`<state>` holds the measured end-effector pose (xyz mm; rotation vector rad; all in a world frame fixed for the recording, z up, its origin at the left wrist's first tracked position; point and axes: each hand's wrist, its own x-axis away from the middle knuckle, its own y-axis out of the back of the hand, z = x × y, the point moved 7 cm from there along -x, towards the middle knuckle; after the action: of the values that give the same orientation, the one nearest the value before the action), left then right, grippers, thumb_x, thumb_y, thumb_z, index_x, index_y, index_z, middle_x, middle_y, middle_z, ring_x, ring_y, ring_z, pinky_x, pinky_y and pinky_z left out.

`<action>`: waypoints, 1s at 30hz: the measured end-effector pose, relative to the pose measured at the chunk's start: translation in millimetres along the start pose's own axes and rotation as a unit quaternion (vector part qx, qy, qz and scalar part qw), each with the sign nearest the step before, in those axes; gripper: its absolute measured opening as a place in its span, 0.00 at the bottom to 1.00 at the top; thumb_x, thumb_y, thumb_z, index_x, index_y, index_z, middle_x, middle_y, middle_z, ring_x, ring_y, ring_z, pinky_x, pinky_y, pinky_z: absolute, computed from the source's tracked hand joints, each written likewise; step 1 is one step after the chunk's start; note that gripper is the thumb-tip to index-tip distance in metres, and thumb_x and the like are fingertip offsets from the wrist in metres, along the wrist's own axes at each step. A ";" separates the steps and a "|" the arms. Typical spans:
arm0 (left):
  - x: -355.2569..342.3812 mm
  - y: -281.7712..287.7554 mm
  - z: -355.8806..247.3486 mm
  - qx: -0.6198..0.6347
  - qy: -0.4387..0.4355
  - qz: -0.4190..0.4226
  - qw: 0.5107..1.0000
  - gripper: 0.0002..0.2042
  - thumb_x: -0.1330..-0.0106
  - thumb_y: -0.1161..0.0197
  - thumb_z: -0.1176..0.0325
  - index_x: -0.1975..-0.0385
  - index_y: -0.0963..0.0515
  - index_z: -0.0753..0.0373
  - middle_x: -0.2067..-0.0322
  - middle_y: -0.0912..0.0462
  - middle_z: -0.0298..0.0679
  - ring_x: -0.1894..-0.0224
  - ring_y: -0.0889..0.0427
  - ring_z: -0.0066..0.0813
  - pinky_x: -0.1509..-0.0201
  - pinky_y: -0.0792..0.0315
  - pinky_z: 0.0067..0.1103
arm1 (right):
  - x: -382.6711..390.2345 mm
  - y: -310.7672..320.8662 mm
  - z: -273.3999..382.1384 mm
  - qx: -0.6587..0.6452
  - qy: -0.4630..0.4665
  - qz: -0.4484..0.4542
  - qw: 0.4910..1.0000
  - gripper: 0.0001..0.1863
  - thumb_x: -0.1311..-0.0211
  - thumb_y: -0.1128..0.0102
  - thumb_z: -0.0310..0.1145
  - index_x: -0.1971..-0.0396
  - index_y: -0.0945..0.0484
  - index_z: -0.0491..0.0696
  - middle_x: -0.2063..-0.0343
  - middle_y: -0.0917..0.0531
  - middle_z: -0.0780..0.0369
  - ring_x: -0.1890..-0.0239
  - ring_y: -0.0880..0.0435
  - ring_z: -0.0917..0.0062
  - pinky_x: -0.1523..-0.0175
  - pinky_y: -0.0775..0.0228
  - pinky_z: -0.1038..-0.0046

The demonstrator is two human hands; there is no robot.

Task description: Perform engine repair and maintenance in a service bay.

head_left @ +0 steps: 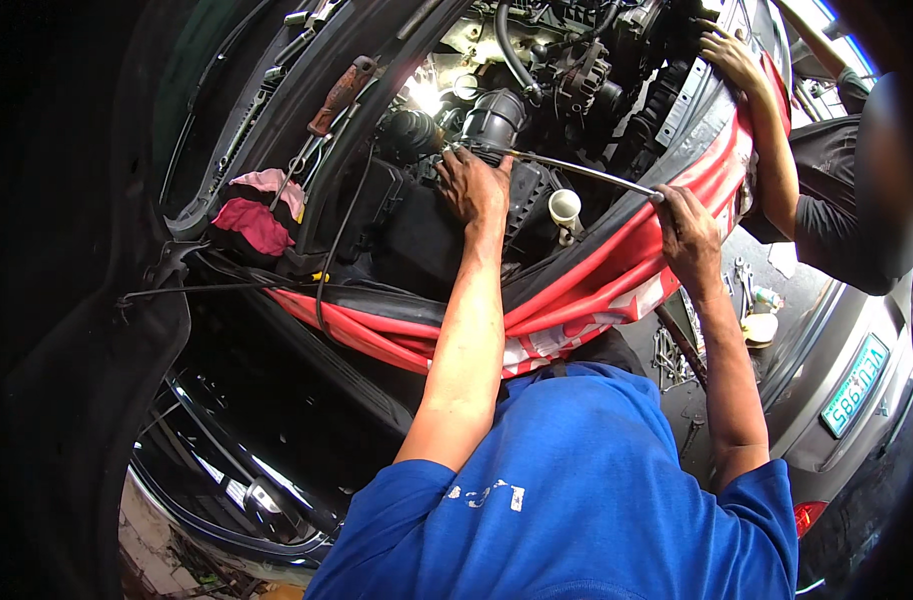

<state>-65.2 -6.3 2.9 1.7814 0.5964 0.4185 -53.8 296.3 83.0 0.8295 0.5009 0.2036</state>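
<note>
In the engine bay, my left hand is curled against the lower end of a black ribbed air intake duct, its thumb beside the rod's far end. My right hand is closed around the near end of a long, thin metal rod. The rod slants across the bay from the front edge to the duct by my left thumb; its exact contact point is hidden. Below the duct lies a black plastic housing. A cream-coloured funnel-like neck stands right of my left hand.
A red cover drapes the car's front edge. Another person's hand reaches into the bay at right. A brown-handled screwdriver and pink rag lie at left. Several wrenches rest on the floor near a parked car.
</note>
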 end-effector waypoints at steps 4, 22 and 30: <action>-0.8 -2.7 0.5 0.009 0.007 0.013 1.000 0.40 0.48 0.25 0.47 0.42 0.30 0.71 0.40 0.30 0.50 0.34 0.34 0.54 0.34 0.34 0.47 | -0.9 6.4 13.3 0.032 0.123 -0.029 0.991 0.20 0.41 0.37 0.23 0.47 0.21 0.48 0.60 0.18 0.54 0.60 0.16 0.63 0.56 0.23 0.65; -2.0 -3.8 1.4 -0.005 0.012 0.034 0.999 0.41 0.46 0.26 0.46 0.39 0.32 0.70 0.38 0.31 0.50 0.31 0.38 0.56 0.32 0.37 0.47 | 1.3 3.3 -16.1 -0.120 -0.088 0.055 0.987 0.28 0.35 0.45 0.22 0.34 0.33 0.47 0.59 0.16 0.51 0.53 0.14 0.67 0.47 0.26 0.69; 1.3 -5.7 1.6 0.011 0.021 0.042 0.999 0.43 0.47 0.26 0.45 0.39 0.32 0.71 0.37 0.32 0.50 0.31 0.38 0.55 0.31 0.39 0.48 | 17.6 -32.5 -54.5 -0.260 -0.353 0.107 0.893 0.14 0.28 0.42 0.38 0.56 0.19 0.41 0.78 0.24 0.69 0.77 0.26 0.86 0.71 0.33 0.80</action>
<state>-64.2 -5.5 -3.0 1.8273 0.5577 0.5101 -66.5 316.7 21.7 0.3789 -0.3319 0.2096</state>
